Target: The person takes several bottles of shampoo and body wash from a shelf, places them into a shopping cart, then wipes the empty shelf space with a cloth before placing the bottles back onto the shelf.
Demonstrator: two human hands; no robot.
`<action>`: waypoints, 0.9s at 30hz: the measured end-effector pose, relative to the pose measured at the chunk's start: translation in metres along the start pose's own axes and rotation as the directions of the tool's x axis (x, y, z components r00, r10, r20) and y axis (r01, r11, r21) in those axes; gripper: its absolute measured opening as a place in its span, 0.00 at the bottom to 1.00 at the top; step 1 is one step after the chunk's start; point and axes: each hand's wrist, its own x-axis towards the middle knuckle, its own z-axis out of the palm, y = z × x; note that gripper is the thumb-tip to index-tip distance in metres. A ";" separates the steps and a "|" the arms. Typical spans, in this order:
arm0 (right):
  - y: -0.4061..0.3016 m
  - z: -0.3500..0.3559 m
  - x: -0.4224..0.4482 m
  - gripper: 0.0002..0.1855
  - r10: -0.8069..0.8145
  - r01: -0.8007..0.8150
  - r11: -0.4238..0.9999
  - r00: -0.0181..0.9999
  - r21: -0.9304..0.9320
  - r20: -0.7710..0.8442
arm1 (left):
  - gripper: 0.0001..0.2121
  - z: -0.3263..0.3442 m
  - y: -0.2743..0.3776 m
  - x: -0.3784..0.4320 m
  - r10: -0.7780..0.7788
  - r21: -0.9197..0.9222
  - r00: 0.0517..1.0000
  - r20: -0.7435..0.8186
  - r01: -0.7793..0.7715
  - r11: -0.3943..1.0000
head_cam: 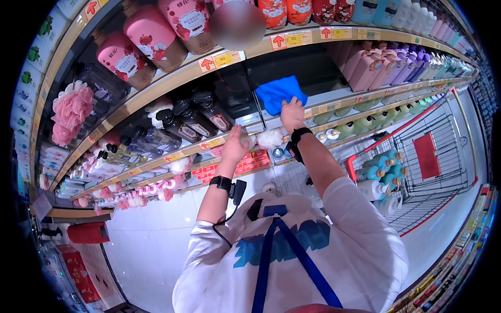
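Observation:
My right hand grips the near edge of a blue cloth, its fingers bent over the fabric. The cloth lies crumpled on a middle shelf, in front of a dark back panel. My left hand has nothing in it. Its fingers point up at the shelf's front rail, close to a dark pump bottle with a patterned label. More dark bottles stand left of that one, beside a white bath puff.
Large pink bottles line the shelf above. Pink and purple bottles stand to the right of the cloth. A metal shopping cart holding several bottles is at my right. Bath puffs hang from the rails; red boxes sit lower down.

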 end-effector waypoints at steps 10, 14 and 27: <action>0.029 -0.046 -0.035 0.23 -0.125 0.154 0.821 0.988 0.549 -0.090 | 0.35 0.020 0.048 0.070 0.042 -0.316 0.993 0.107 -0.007 0.949; 0.062 -0.086 -0.069 0.23 0.058 0.099 0.788 0.970 0.608 -0.234 | 0.38 0.054 0.091 0.112 0.259 -0.589 0.947 0.189 -0.102 0.802; 0.196 -0.167 -0.295 0.31 0.407 -0.205 0.888 0.769 0.412 -0.493 | 0.37 0.141 0.375 0.027 0.740 -0.854 0.636 0.219 -0.241 0.460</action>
